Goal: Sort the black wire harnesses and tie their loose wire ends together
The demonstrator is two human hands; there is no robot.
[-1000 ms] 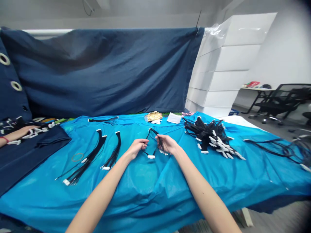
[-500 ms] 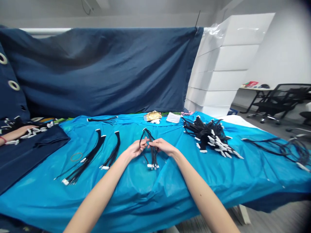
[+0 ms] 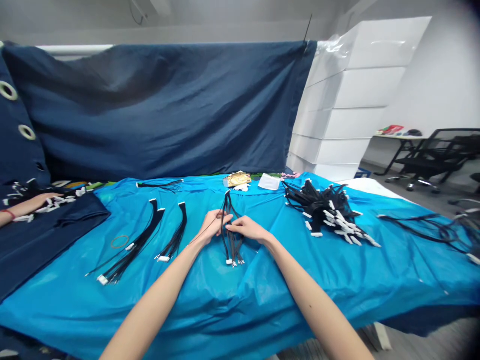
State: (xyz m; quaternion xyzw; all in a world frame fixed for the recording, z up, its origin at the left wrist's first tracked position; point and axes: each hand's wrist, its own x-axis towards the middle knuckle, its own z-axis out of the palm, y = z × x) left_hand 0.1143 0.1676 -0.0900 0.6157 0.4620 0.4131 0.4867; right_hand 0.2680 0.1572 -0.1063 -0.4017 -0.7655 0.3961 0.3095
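Note:
A black wire harness (image 3: 228, 241) with white connectors at its ends hangs or lies between my hands at the middle of the blue-covered table. My left hand (image 3: 214, 223) is closed on its wires from the left, and a thin loose wire runs back over that wrist. From the right, my right hand (image 3: 247, 228) pinches the same wires with thumb and forefinger. To the left lie a second harness (image 3: 174, 231) and a longer one (image 3: 140, 242), both with white connectors. Some of the fingertips are hidden behind the wires.
A heap of black harnesses (image 3: 322, 207) sits on the right, with more loose cables (image 3: 423, 227) beyond it. A rubber band (image 3: 120, 242), a gold packet (image 3: 237, 179) and a white slip (image 3: 269, 182) lie on the cloth. Another person's hand (image 3: 39, 202) rests at far left.
The harness's upper end now stands higher, and its wires hang straighter between my hands. A loose wire now trails over my left wrist. The view has shifted slightly.

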